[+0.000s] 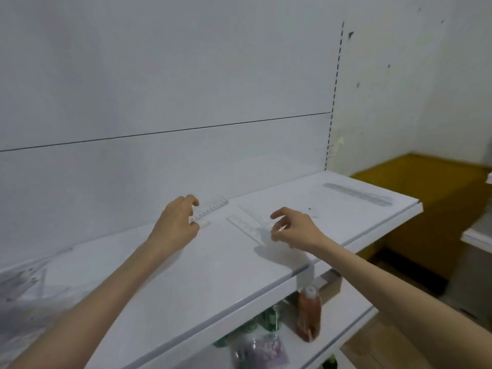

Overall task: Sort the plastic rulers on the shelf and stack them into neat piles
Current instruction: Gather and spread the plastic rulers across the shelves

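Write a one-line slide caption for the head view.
Left hand holds a clear ruler on the white shelf; right hand hovers at a second ruler.

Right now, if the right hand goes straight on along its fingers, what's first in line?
Probably the clear ruler lying flat on the shelf, just left of the right hand. Depth is unclear, so the hand may already touch it.

Left hand [174,222], right hand [295,230] at rulers [213,207]

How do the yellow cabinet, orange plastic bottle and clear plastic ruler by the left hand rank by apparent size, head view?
1. Yellow cabinet
2. Orange plastic bottle
3. Clear plastic ruler, partly hidden by the left hand
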